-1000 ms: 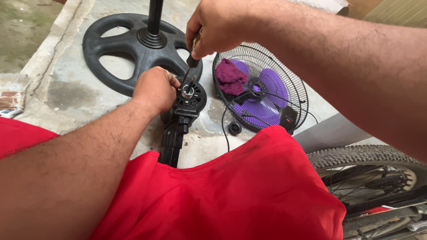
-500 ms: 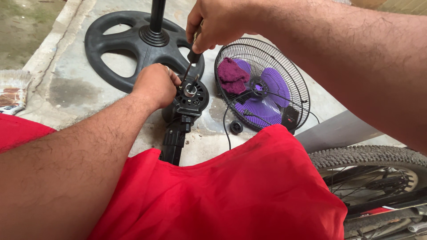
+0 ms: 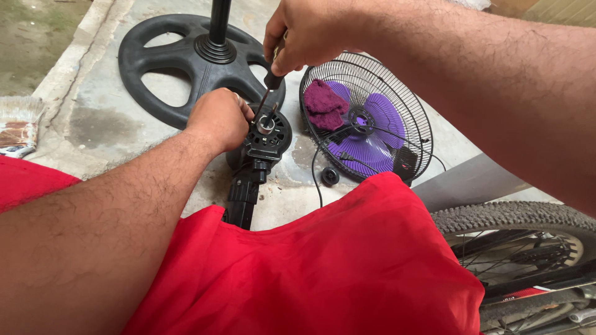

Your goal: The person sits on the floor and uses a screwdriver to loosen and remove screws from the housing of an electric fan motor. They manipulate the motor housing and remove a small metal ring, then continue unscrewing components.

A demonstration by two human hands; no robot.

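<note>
Near the middle of the view, on the concrete floor (image 3: 105, 124), the black fan motor housing (image 3: 264, 138) is standing with its round face turned upward, its dark neck (image 3: 243, 195) running down toward the person's red shorts (image 3: 323, 273). The left hand (image 3: 218, 119) is curling tightly around the left side of the housing, fingers closed against it and steadying it. The right hand (image 3: 304, 31) is coming in from the far right, fingers pinched shut around the dark handle of a screwdriver (image 3: 268, 87), whose thin shaft is slanting down to the metal hub at the centre of the housing; the tip seems to be touching there, though the exact contact point is too small to tell. Just right of the housing, a black wire fan guard (image 3: 410, 124) is lying flat with purple blades (image 3: 372, 133) inside it and a crumpled maroon cloth (image 3: 323, 104) resting on its far left part. A small black knob (image 3: 329, 176) is sitting on the floor near the guard's near edge. Farther back, the round black fan base (image 3: 155, 62) with its upright pole (image 3: 219, 18) is standing behind the left hand. At the near right, a bicycle tyre (image 3: 515, 217) is showing.
</note>
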